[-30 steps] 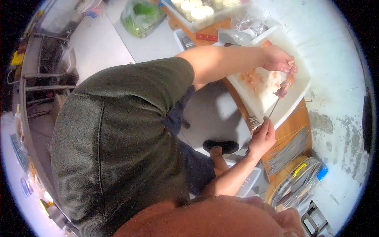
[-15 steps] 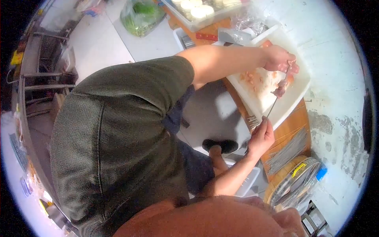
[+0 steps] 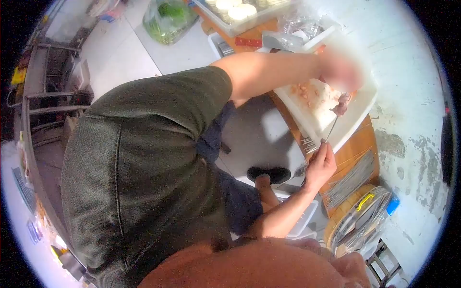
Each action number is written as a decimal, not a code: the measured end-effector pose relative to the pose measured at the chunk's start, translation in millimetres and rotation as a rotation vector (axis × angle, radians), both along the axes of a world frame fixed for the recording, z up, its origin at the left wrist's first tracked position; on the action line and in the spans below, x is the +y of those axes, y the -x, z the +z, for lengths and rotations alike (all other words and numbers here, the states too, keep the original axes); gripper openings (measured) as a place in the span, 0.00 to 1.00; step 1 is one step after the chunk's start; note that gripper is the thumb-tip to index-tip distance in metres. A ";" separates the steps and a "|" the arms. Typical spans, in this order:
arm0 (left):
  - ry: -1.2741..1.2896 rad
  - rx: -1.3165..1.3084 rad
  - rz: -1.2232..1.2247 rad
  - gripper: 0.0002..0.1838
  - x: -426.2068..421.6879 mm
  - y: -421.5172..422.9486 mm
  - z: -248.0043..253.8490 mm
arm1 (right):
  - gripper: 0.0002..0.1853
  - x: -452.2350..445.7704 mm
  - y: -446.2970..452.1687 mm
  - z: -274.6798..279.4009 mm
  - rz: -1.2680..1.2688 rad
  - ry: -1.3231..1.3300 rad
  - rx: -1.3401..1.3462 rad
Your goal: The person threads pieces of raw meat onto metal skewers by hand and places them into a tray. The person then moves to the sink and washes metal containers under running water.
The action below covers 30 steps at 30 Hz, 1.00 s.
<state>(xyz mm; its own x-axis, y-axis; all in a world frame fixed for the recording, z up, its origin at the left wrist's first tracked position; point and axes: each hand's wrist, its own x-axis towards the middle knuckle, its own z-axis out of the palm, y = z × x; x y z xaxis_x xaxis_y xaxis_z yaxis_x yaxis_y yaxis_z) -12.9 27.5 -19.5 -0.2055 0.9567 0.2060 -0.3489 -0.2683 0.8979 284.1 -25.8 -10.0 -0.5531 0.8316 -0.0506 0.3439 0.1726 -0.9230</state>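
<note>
My right hand (image 3: 321, 165) pinches the lower end of a thin skewer (image 3: 332, 128), which points up toward the other hand. Pieces of raw meat (image 3: 341, 104) are threaded on its upper part, over the white tray (image 3: 357, 126). My left hand (image 3: 341, 69) is at the top end of this meat, above the tray; it is heavily blurred, so its fingers and anything in them cannot be made out. Small orange-pink scraps (image 3: 307, 93) lie inside the tray.
A red-handled cleaver (image 3: 283, 41) lies beside the tray, near a clear container of pale round items (image 3: 234, 30). Bagged greens (image 3: 169, 21) are at the top. Many thin skewers (image 3: 353, 180) lie on the wooden board (image 3: 367, 139), near a round wooden-rimmed item (image 3: 336, 225).
My left hand has blurred and hides the upper part of the meat that showed before. My right hand stays almost in place, still pinching the skewer. The view has shifted slightly.
</note>
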 end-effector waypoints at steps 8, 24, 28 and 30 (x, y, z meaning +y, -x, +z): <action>-0.009 -0.069 0.066 0.15 -6.9 2.8 3.9 | 0.14 3.6 -3.7 -3.5 0.033 -0.168 -0.063; 0.082 -0.394 -0.033 0.20 9.6 -12.5 -4.0 | 0.13 -14.2 13.6 0.3 -0.062 0.076 0.063; -0.016 -0.243 -0.209 0.31 23.9 -5.8 -30.3 | 0.13 -14.6 17.9 -5.2 -0.067 0.025 0.040; 0.018 -0.213 -0.203 0.30 14.5 -10.3 -19.4 | 0.13 -13.1 20.9 -6.7 -0.057 -0.009 0.005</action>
<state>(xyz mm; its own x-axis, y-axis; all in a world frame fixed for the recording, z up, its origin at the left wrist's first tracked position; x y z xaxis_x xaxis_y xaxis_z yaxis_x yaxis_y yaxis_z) -2.6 41.9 -38.9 -0.0464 0.9858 0.1611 -0.5753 -0.1582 0.8025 263.2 -38.9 -16.7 -0.5052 0.8621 -0.0402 0.3484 0.1611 -0.9234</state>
